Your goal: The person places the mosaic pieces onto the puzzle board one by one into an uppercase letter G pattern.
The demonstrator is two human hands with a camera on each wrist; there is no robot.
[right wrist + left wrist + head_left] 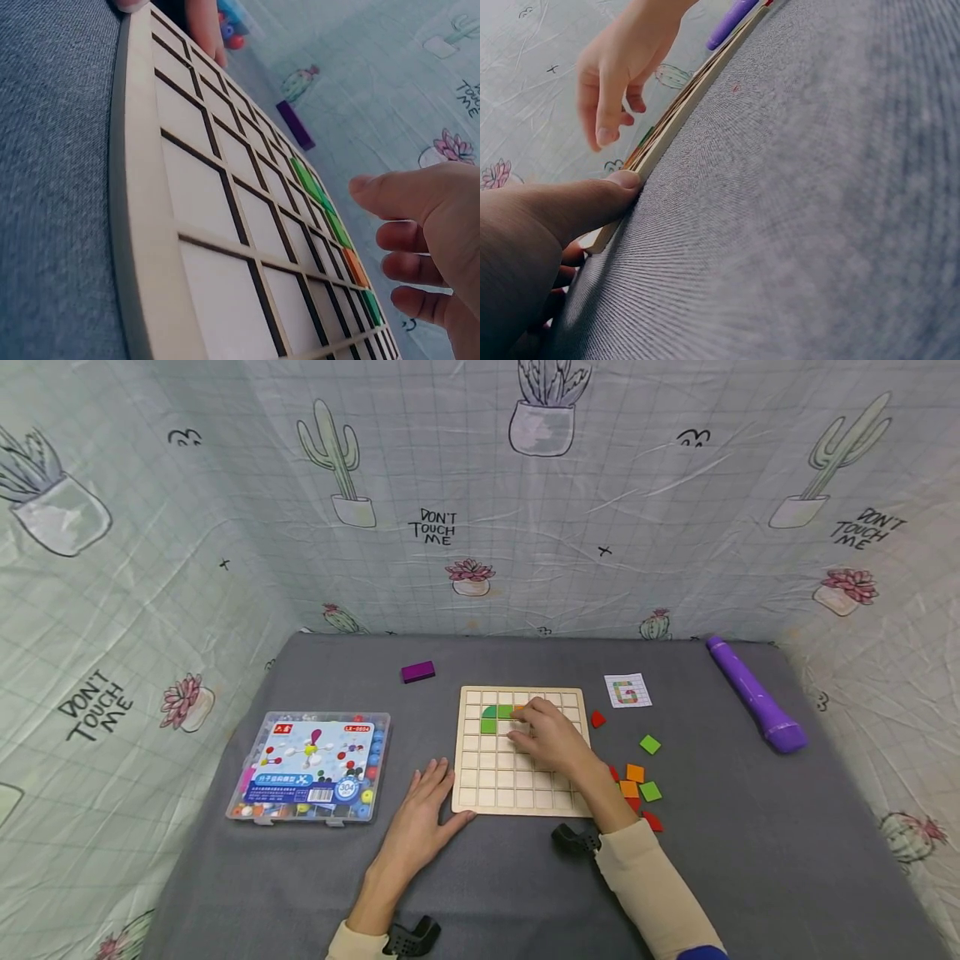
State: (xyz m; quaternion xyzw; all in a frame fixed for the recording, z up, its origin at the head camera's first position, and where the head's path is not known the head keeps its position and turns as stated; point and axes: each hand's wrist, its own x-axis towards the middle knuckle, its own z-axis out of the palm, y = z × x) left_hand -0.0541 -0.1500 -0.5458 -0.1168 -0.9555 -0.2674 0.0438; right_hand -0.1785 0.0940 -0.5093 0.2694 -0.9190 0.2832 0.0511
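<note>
A wooden grid board (487, 777) lies flat on the grey cloth. In its upper rows sit a green square tile (489, 726), a green rounded tile (490, 712), another green tile (505, 712) and an orange tile (519, 712). The right wrist view shows one more green tile (372, 307) past the orange one. Over this row hovers my right hand (553, 739), its fingers loosely bent and holding nothing. My left hand (420, 818) rests at the board's near left corner, thumb (622, 180) against the front edge and fingers along the left side.
Loose orange (635, 772), green (650, 744) and red (652, 821) tiles lie right of the board, partly behind my forearm. Behind them is a pattern card (628, 691). A purple stick (753, 693), a purple block (417, 672) and a clear plastic case (309, 768) stand farther out.
</note>
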